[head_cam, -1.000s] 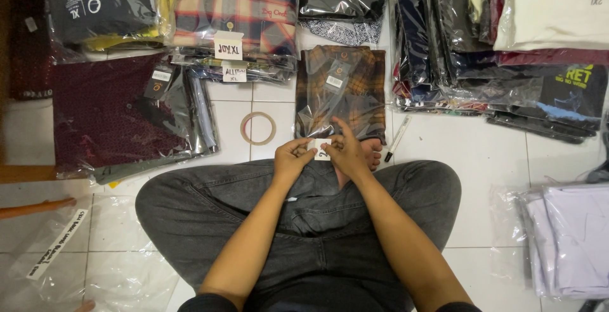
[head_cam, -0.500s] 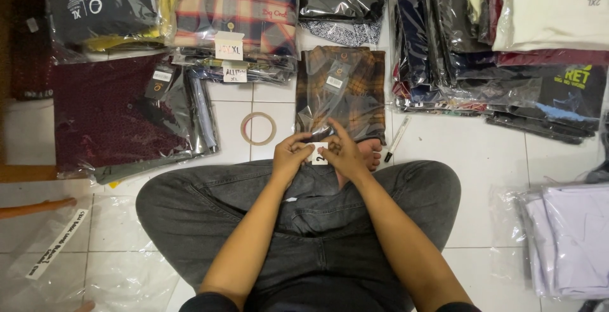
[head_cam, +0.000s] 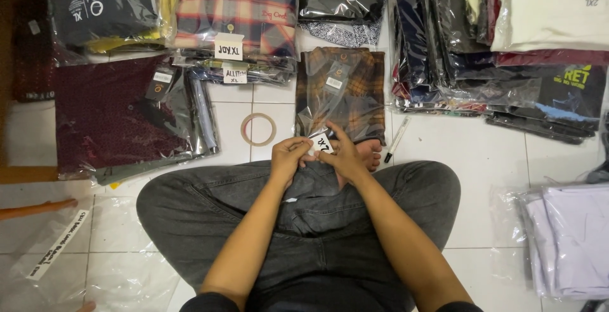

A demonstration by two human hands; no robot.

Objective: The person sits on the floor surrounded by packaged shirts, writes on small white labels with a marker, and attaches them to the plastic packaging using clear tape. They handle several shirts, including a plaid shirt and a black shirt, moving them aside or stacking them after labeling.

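Both hands meet at the near edge of the bagged plaid shirt [head_cam: 340, 93], which lies on the floor just past the crossed legs [head_cam: 298, 223]. The left hand [head_cam: 290, 158] and right hand [head_cam: 342, 156] pinch a small white label [head_cam: 321, 142] between their fingertips, pressing it onto the bag. A tape ring [head_cam: 258, 129] and a marker [head_cam: 396, 139] lie near, on bare tile. Stacks of bagged shirts crowd the far side.

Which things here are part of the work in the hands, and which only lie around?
In hand:
left hand and right hand, both on the small white paper label
brown-and-yellow plaid shirt in clear plastic bag, under the label

Lying about:
roll of clear tape
black marker pen
dark maroon bagged shirt
stack of bagged white garments
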